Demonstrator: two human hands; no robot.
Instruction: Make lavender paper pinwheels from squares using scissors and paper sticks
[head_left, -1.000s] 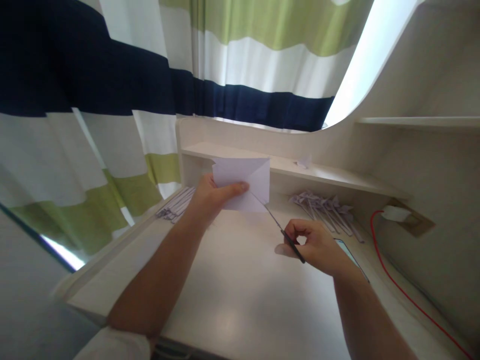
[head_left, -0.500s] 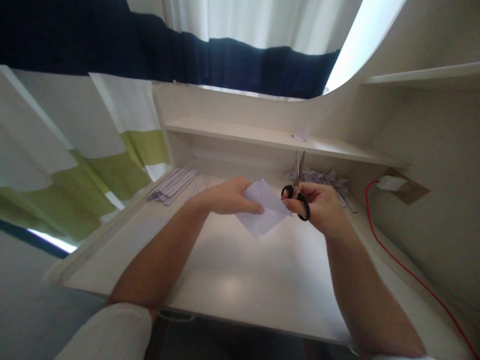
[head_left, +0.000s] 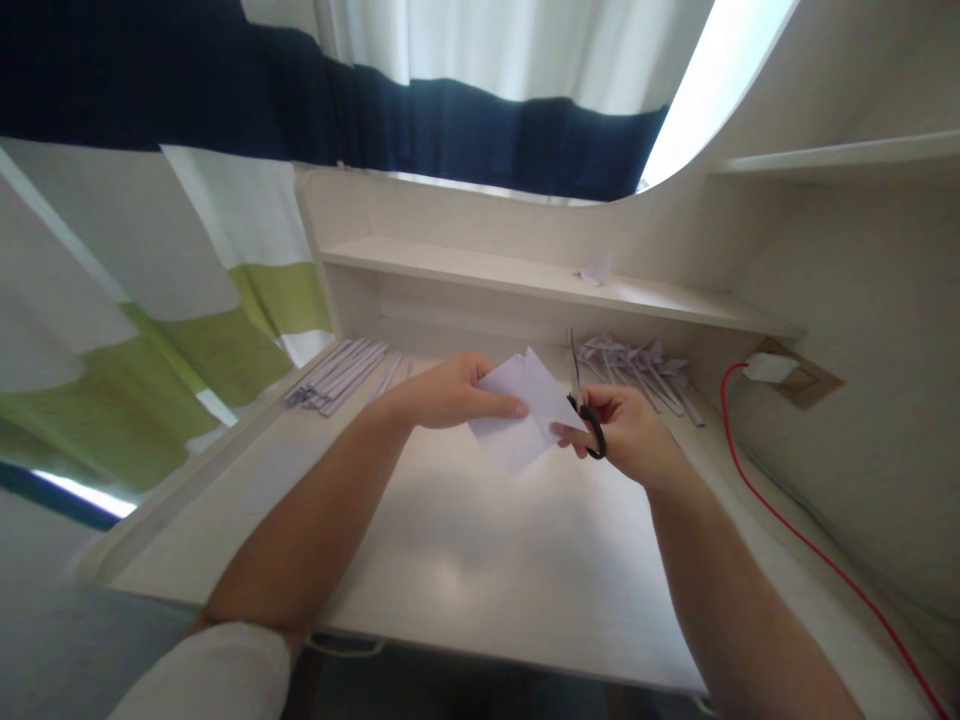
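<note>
A folded sheet of white paper (head_left: 517, 435) is pinched in my left hand (head_left: 461, 395), thumb on top, above the desk. Its upper layers stand up in pointed flaps. My right hand (head_left: 619, 430) has its fingers in the black handles of a pair of scissors (head_left: 575, 370). The blades point away from me and look nearly closed, beside the paper's right corner rather than on it. Fingertips of my right hand are close to that corner; whether they touch it I cannot tell.
Rolled paper sticks (head_left: 341, 375) lie at the desk's back left. Several folded paper pieces on sticks (head_left: 645, 365) are piled at the back right. A small paper piece (head_left: 596, 270) rests on the shelf (head_left: 450, 262). A red cable (head_left: 780, 515) runs from a white plug (head_left: 771, 367) at right.
My right hand has moved slightly left and down toward the paper's right corner. The scissors have turned, and their blades look less spread. My left hand still grips the paper.
</note>
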